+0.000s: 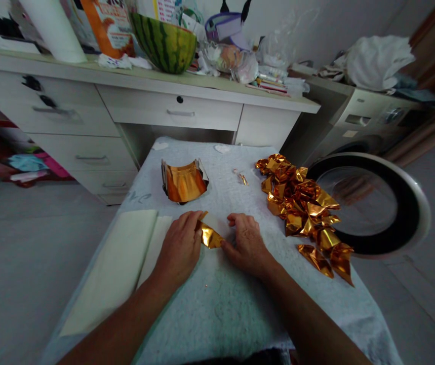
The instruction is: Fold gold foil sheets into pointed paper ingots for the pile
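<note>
A small piece of folded gold foil paper lies between my hands over the cloth-covered table. My left hand is closed on its left end, the fingers bent over it. My right hand has its thumb tip at the foil's right corner, with a gap between thumb and curled index finger. White paper shows just behind the foil. Beyond my left hand stands a curved stack of gold foil sheets. To the right is a heap of folded gold foil pieces.
White paper sheets lie along the table's left side. Small foil scraps are near the middle. An open washing machine door hangs at the right edge. Behind, a white desk carries half a watermelon and clutter.
</note>
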Action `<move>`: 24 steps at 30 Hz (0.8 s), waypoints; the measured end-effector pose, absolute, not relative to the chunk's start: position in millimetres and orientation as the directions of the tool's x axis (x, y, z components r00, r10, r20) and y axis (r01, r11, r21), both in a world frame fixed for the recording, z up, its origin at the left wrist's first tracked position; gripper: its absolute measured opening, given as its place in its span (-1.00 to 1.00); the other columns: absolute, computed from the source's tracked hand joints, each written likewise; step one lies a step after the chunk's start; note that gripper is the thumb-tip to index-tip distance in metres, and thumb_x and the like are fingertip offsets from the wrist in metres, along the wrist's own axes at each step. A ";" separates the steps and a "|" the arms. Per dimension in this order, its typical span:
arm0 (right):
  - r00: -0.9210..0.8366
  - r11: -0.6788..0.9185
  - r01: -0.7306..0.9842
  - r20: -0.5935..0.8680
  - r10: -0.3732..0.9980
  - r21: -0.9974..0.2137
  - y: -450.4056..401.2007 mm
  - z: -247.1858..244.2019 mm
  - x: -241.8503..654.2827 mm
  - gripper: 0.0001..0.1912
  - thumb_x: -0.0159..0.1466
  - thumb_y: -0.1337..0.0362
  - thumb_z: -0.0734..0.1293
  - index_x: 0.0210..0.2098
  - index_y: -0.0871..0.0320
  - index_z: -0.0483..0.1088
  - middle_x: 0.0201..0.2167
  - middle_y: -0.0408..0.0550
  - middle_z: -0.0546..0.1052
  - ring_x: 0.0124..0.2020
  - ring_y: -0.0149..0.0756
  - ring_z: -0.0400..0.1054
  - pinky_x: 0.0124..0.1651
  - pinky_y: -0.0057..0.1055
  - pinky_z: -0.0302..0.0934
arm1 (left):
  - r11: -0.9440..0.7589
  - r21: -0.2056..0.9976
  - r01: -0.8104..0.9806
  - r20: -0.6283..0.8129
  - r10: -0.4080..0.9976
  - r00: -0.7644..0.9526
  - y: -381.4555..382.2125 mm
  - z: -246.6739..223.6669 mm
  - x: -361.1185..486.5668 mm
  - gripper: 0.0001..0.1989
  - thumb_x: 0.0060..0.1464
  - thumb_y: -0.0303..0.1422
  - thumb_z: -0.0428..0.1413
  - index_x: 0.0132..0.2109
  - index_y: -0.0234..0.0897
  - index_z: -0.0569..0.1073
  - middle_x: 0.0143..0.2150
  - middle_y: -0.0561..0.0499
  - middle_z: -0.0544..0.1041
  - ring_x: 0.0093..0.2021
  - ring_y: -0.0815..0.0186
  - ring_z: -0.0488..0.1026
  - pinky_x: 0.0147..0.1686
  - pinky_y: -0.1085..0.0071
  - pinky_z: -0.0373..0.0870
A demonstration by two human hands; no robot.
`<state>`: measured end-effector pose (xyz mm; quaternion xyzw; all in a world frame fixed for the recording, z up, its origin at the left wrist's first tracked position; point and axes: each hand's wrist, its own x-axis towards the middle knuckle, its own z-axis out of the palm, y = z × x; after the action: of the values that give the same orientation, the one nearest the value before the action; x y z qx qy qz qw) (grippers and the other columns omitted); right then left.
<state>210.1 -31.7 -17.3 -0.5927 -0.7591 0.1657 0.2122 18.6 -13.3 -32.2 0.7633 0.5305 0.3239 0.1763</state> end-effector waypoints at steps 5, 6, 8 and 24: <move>-0.206 0.253 0.813 0.147 0.967 -0.525 -31.7 -17.9 209.4 -0.50 0.13 0.31 0.31 0.08 0.19 0.23 -0.04 0.09 0.40 -0.03 -0.05 0.21 0.04 -0.08 0.11 | -0.258 0.718 0.646 0.216 0.965 0.146 -12.4 -26.0 16.5 -0.55 0.16 -0.41 0.01 0.20 -0.28 0.28 0.07 -0.17 0.47 0.02 0.11 0.44 0.06 0.07 0.35; -0.205 0.253 0.807 0.150 0.967 -0.533 -31.7 -17.6 209.3 -0.49 0.13 0.32 0.31 0.08 0.18 0.23 -0.04 0.08 0.40 -0.03 -0.05 0.21 0.04 -0.08 0.11 | -0.205 0.757 0.621 0.161 0.979 0.126 -12.6 -23.2 15.6 -0.53 0.15 -0.39 0.03 0.21 -0.27 0.26 0.02 -0.15 0.50 -0.07 0.15 0.48 -0.02 0.11 0.39; -0.200 0.252 0.795 0.153 0.968 -0.552 -31.8 -16.4 209.0 -0.49 0.11 0.35 0.31 0.07 0.18 0.23 -0.04 0.08 0.40 -0.02 -0.05 0.22 0.05 -0.08 0.12 | -0.117 0.824 0.554 0.062 0.991 0.118 -13.2 -18.5 13.8 -0.50 0.14 -0.35 0.05 0.23 -0.24 0.23 -0.14 -0.04 0.53 -0.26 0.23 0.50 -0.18 0.23 0.42; -0.018 0.113 0.359 0.114 0.993 -0.927 -30.0 -18.4 214.4 -0.77 0.37 0.19 0.15 -0.01 0.07 0.08 -0.24 -0.11 0.48 -0.27 -0.31 0.35 -0.16 -0.32 0.23 | 0.025 0.999 0.032 -0.024 0.999 -0.045 -20.0 -7.2 19.4 -0.47 0.10 -0.35 0.09 0.21 -0.11 0.17 -0.25 0.10 0.41 -0.32 0.37 0.46 -0.28 0.40 0.44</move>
<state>214.4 -30.0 -18.4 -0.5540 -0.6101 0.3698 0.4291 19.4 -20.0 -7.2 0.4908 0.5251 0.4965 0.4867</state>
